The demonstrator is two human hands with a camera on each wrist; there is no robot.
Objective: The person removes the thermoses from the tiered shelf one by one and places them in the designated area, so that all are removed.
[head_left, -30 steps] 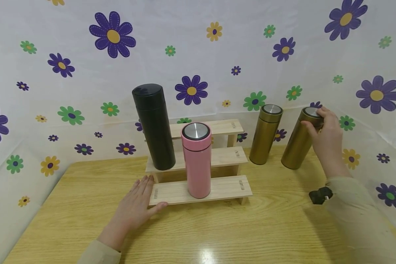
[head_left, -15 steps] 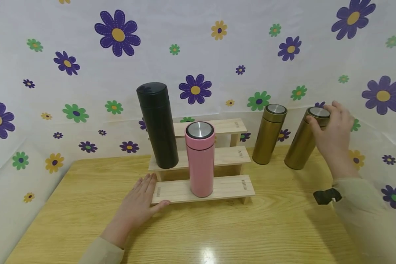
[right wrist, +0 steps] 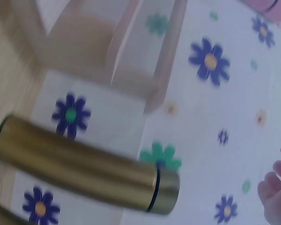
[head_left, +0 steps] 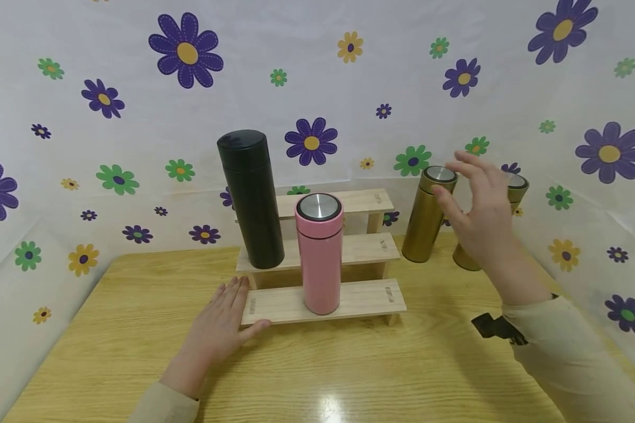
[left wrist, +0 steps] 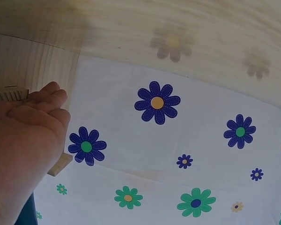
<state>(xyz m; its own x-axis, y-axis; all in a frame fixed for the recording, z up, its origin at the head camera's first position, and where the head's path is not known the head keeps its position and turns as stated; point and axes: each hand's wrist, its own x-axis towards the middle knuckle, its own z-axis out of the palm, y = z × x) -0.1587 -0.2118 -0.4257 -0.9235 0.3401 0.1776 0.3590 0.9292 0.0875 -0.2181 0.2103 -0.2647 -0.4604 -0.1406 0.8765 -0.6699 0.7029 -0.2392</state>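
In the head view my left hand [head_left: 217,326] lies with straight fingers against the left end of a three-step wooden stand [head_left: 367,298], thumb along its front edge. The left wrist view has that hand [left wrist: 25,136] beside the wood. My right hand [head_left: 478,211] is raised, fingers spread and holding nothing, close to the lid of a gold thermos flask [head_left: 419,232]. The right wrist view shows a gap between that hand [right wrist: 278,190] and the gold flask [right wrist: 79,164]. Behind the hand stands a second gold flask [head_left: 464,257], partly hidden.
On the stand's lowest step stands a pink thermos flask [head_left: 320,267] with a silver-topped lid. A taller black flask [head_left: 251,202] stands on the middle step, at the left. A flowered white cloth [head_left: 317,70] hangs behind the wooden table [head_left: 296,370].
My right hand has let go of the right-hand gold flask's top and moved left to the other gold flask. My left hand has stayed at the stand.
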